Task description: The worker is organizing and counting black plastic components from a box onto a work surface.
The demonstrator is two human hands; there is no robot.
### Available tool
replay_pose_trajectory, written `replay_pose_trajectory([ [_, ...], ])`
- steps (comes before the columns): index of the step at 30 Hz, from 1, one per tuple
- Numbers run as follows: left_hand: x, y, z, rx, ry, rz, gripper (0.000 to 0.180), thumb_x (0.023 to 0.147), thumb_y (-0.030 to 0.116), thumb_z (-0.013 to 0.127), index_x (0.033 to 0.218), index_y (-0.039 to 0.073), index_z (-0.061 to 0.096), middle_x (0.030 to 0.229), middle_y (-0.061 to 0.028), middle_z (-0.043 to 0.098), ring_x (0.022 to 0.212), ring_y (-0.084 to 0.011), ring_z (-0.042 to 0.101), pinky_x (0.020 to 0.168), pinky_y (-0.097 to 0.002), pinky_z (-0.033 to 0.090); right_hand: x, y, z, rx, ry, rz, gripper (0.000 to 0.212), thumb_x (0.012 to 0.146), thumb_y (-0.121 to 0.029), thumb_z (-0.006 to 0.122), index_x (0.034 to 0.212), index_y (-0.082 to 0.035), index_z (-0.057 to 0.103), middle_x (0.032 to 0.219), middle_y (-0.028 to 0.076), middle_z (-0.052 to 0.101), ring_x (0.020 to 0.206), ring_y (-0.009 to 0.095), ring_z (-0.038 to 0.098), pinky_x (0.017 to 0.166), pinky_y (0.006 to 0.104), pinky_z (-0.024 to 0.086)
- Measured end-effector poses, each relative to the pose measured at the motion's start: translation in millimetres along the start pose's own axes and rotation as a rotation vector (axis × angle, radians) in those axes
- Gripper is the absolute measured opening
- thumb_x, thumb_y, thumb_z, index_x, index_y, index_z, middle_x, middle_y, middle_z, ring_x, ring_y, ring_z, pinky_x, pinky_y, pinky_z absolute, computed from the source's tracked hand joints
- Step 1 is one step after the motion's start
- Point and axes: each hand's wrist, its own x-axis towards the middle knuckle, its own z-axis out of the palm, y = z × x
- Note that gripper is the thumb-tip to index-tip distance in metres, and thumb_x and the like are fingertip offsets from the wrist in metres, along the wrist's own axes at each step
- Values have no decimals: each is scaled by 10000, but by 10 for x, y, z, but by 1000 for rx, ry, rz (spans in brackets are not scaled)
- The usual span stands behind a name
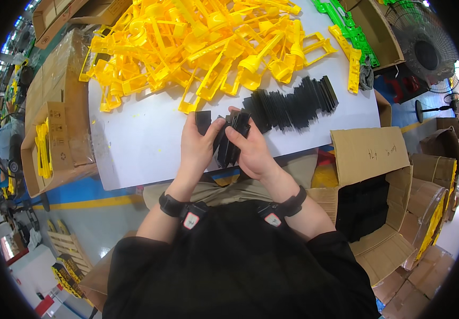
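Over the near edge of the white table [139,143], my left hand [196,144] pinches thin black flat pieces [203,122], one standing up by its fingers. My right hand [256,154] is closed around a small fanned stack of the same black pieces [233,139]. Both hands nearly meet, with thumbs on the pieces. Just beyond the right hand, a long row of black flat pieces [293,106] stands packed together on the table. Farther back lies a large heap of yellow plastic parts [203,48].
Green plastic parts [354,34] lie at the far right of the table. An open cardboard box [367,157] with black contents sits at my right. Stacked cartons [62,69] flank the table's left side, one holding yellow parts [43,149]. A fan [425,53] stands far right.
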Motion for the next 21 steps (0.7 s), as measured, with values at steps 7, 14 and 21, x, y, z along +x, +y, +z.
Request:
replay_pose_trajectory([
  [7, -5, -83, 93, 9, 48, 92, 390, 903, 230, 670, 1160, -8, 500, 914, -143, 646, 837, -219, 617, 764, -335, 484, -25, 13, 15, -42, -34, -45, 539, 927, -60, 616, 1394, -96, 348, 1146, 28, 530, 1059, 103, 534, 947, 286, 460],
  [14, -1, -52, 120, -59, -9, -14, 259, 937, 226, 625, 1029, -5, 553, 871, -89, 623, 803, -161, 574, 727, -298, 466, -37, 6, 39, -54, -21, -40, 554, 893, -28, 640, 1371, -99, 370, 1147, 26, 526, 1054, 103, 528, 924, 276, 459],
  [21, 102, -85, 12, 42, -17, -78, 481, 806, 270, 756, 1082, -34, 505, 953, -147, 607, 894, -190, 588, 765, -326, 488, -39, 17, 73, -152, -92, -102, 592, 895, -19, 621, 1401, -76, 320, 1178, 38, 497, 1078, 98, 504, 946, 265, 437],
])
